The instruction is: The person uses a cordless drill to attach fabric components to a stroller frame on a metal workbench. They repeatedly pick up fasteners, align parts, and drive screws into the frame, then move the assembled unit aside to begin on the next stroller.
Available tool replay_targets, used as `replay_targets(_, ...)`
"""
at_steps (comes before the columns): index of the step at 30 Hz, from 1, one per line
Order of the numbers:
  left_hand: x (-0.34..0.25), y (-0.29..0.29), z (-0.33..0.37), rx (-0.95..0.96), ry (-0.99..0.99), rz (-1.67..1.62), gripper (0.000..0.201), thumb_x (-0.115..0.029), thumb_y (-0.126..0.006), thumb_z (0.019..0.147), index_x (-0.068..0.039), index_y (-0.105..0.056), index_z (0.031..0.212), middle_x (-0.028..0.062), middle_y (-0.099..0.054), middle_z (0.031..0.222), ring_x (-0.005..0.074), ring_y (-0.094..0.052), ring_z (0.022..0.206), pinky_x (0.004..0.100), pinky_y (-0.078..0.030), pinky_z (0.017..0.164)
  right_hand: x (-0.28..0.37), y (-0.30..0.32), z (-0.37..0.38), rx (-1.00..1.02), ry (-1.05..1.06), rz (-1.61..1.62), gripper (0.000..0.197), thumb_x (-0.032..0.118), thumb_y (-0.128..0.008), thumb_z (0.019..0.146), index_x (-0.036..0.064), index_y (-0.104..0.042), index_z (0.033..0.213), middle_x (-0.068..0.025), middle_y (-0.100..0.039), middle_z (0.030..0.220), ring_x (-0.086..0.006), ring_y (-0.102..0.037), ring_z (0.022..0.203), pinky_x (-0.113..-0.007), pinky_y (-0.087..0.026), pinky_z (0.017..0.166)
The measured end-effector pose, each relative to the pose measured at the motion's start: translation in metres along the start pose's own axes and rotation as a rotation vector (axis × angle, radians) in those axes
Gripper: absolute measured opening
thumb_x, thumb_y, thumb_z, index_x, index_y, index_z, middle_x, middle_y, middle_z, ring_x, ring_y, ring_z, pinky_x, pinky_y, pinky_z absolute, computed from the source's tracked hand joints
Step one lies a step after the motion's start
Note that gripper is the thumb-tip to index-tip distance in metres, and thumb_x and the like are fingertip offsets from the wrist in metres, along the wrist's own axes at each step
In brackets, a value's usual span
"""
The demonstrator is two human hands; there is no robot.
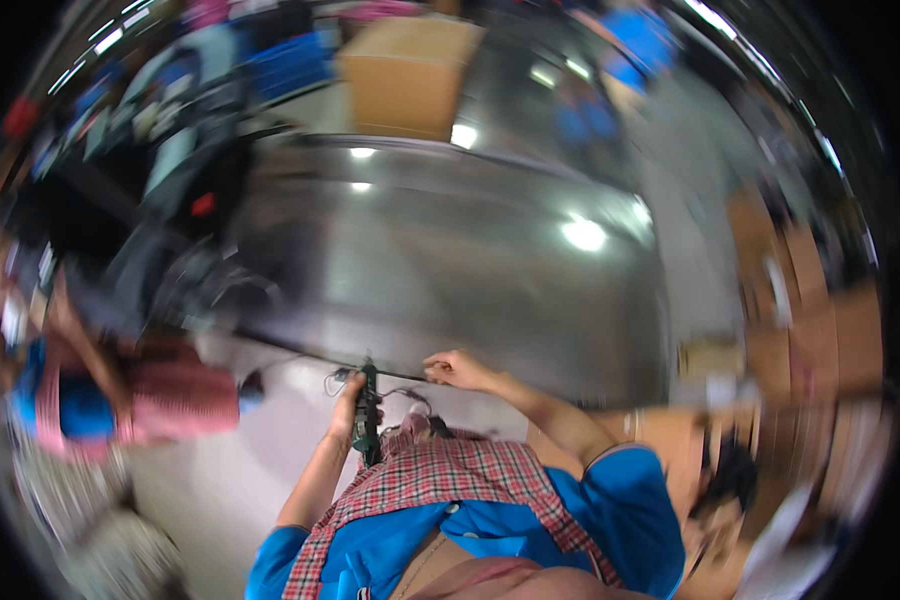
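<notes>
My left hand [344, 408] is wrapped round a slim dark green hand tool [367, 415], held upright in front of my checked apron. Blur hides the tool's exact kind. A thin dark cord [410, 396] curls beside it, and a small wire loop shows by my fingers. To the right, my right hand [454, 368] is raised by the near edge of a shiny dark metal table [450, 270]. Its fingers are curled closed, and anything inside them is too small or hidden to name.
A cardboard box [410, 75] and a blue crate [288, 68] stand beyond the table. Dark cloth-like items [120, 210] pile up at left, near another person [120, 400] in a checked apron. Cardboard boxes [805, 330] stack at right, and sacks [120, 555] lie at lower left.
</notes>
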State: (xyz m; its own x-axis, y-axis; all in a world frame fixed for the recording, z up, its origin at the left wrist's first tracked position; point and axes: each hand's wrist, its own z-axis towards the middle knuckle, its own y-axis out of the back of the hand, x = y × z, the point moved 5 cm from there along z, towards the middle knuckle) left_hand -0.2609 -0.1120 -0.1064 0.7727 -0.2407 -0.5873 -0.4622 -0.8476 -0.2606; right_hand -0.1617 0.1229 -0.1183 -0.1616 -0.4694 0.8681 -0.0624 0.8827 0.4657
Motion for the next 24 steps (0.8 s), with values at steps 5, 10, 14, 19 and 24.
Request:
replay_targets(5,-0.019,-0.017,0.11,0.064,-0.19,0.517,0.069,-0.026,-0.057,0.098,-0.021,-0.022,0.157,0.0053,-0.054,0.073,0.017,-0.054,0.052,0.0329,-0.048,0.044,-0.11,-0.065,-0.208,-0.462,-0.537,0.236,0.031,0.027,-0.064,0.094,0.0049,-0.067,0.116,-0.0118,-0.073,0.098,-0.0216,-0.07,0.088,-0.035,-0.055,0.08)
replay_targets(10,-0.02,-0.065,0.233,0.112,-0.708,1.15,0.075,-0.025,-0.065,0.092,-0.007,-0.027,0.154,0.0213,-0.058,0.134,0.0327,-0.061,0.116,0.0367,-0.046,0.098,-0.078,-0.116,-0.352,-0.904,-0.999,0.274,0.03,0.025,-0.061,0.096,0.0031,-0.067,0.116,-0.0089,-0.074,0.098,-0.0211,-0.069,0.091,-0.035,-0.054,0.084)
replay_targets(14,-0.039,-0.121,0.262,0.099,-0.825,1.479,0.088,-0.031,-0.068,0.086,-0.009,-0.018,0.156,0.0261,-0.046,0.145,0.0417,-0.054,0.125,0.0431,-0.042,0.105,-0.048,-0.164,-0.386,-1.138,-1.019,0.386,0.03,0.025,-0.062,0.096,0.0035,-0.067,0.117,-0.0104,-0.074,0.1,-0.022,-0.07,0.091,-0.035,-0.054,0.082)
replay_targets(19,-0.028,-0.185,0.255,-0.121,-0.748,1.779,0.086,-0.022,-0.068,0.078,-0.009,-0.026,0.152,0.0299,-0.044,0.133,0.0458,-0.053,0.112,0.0471,-0.047,0.097,-0.029,-0.118,-0.433,-1.404,-0.905,0.272,0.026,0.02,-0.063,0.092,0.0048,-0.068,0.112,-0.0154,-0.073,0.1,-0.0288,-0.071,0.092,-0.039,-0.055,0.082)
replay_targets(24,0.017,-0.224,0.207,0.085,-1.113,1.763,0.075,-0.025,-0.073,0.078,-0.005,-0.042,0.143,0.0289,-0.049,0.127,0.0421,-0.053,0.109,0.046,-0.044,0.097,-0.037,-0.048,-0.517,-1.704,-0.797,0.053,0.024,0.013,-0.065,0.09,0.0002,-0.068,0.11,-0.0183,-0.072,0.098,-0.0302,-0.072,0.09,-0.039,-0.056,0.078)
